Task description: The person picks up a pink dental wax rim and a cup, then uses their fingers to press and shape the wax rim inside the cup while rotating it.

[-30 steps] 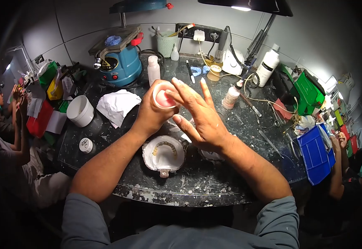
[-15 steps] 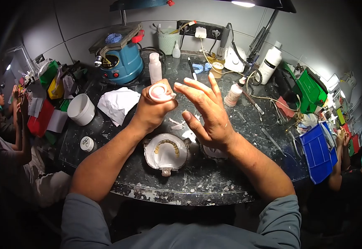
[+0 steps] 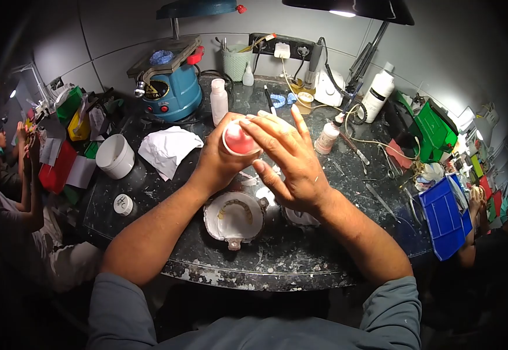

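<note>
Above the bench centre, left hand (image 3: 219, 160) grips a small cup (image 3: 239, 140) of pink material, mouth tilted toward the camera. Right hand (image 3: 292, 163) is open, fingers spread, fingertips touching the cup rim. Near side, just below both hands: plaster flask half (image 3: 233, 219) with a row of teeth, on the dark bench (image 3: 300, 256).

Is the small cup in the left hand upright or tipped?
Tipped: the small cup in the left hand turns its mouth toward the camera, showing pink contents, with the right hand fingers at its rim.
</note>
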{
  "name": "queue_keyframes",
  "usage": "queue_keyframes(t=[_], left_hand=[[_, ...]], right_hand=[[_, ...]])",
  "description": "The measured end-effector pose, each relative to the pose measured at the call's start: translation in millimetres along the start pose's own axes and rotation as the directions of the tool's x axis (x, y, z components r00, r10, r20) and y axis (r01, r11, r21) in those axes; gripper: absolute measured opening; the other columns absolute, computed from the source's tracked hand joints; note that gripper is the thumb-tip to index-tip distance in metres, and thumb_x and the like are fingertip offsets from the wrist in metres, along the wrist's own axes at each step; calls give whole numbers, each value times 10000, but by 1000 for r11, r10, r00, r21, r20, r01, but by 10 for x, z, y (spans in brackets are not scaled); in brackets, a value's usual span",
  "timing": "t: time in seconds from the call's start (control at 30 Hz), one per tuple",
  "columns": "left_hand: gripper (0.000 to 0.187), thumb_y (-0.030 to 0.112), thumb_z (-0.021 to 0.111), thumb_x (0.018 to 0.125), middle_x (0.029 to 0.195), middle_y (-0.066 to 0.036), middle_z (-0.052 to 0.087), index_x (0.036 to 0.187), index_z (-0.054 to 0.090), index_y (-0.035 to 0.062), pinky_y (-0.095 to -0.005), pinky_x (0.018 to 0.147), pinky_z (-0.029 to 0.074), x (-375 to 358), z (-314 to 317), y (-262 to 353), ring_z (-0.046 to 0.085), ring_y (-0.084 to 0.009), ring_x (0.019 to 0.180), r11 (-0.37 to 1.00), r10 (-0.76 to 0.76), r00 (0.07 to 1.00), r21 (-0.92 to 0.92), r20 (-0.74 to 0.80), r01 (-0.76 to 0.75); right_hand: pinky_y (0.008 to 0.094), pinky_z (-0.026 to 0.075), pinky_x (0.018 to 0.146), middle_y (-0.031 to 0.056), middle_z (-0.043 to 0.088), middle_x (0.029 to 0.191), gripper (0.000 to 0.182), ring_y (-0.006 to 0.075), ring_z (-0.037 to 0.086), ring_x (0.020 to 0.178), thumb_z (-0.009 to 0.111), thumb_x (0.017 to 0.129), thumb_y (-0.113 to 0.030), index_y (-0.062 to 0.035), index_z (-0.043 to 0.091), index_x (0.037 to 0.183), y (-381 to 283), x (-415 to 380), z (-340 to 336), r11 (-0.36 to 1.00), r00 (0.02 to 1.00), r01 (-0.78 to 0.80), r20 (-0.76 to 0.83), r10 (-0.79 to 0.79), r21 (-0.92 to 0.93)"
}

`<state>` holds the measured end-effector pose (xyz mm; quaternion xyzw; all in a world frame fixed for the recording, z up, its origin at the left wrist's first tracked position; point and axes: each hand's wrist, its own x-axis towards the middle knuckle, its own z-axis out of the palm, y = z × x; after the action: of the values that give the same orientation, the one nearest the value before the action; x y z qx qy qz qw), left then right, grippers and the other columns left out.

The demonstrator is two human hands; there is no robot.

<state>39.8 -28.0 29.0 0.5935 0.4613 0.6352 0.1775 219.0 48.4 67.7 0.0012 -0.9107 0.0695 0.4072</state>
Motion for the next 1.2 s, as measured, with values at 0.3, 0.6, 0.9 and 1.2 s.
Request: queue_keyframes(t=[0.3,0.6,0.9,1.2], left_hand=[[476,19,819,750,1085,-25,592,1143,556,76,-284,934,481,-9,10,-8,592,-136,1030,999,50,998,2,-40,-50],[457,56,844,747,1061,-37,592,1114,572,74,-289,904,482,-14,12,-44,599,-143,1004,995,-29,996,-96,-80,22],[359,32,807,744,1034,-32,588,1023,586,81,-295,879,490,5,12,-13,606,-152,982,996,51,995,83,-84,-44],[243,-27,705,796,793,37,522,818,506,110,-208,655,383,40,-101,86,493,-47,731,985,-162,984,-74,-69,157]], right_hand=[[580,195,1201,144,522,1462,541,328,435,1403,618,964,-317,-88,517,1444,57,-33,36,992,998,-61,-3,61,-114],[592,128,1222,104,520,1492,643,292,447,1420,646,947,-247,-91,413,1526,59,-46,48,995,1000,12,-4,-11,98],[583,134,1219,116,582,1425,505,300,469,1404,585,988,-267,-83,516,1453,76,-51,53,988,996,-32,82,20,148],[587,137,1214,93,613,1375,435,293,500,1366,562,1004,-285,-79,571,1387,69,-43,-32,965,992,-90,-61,108,245]])
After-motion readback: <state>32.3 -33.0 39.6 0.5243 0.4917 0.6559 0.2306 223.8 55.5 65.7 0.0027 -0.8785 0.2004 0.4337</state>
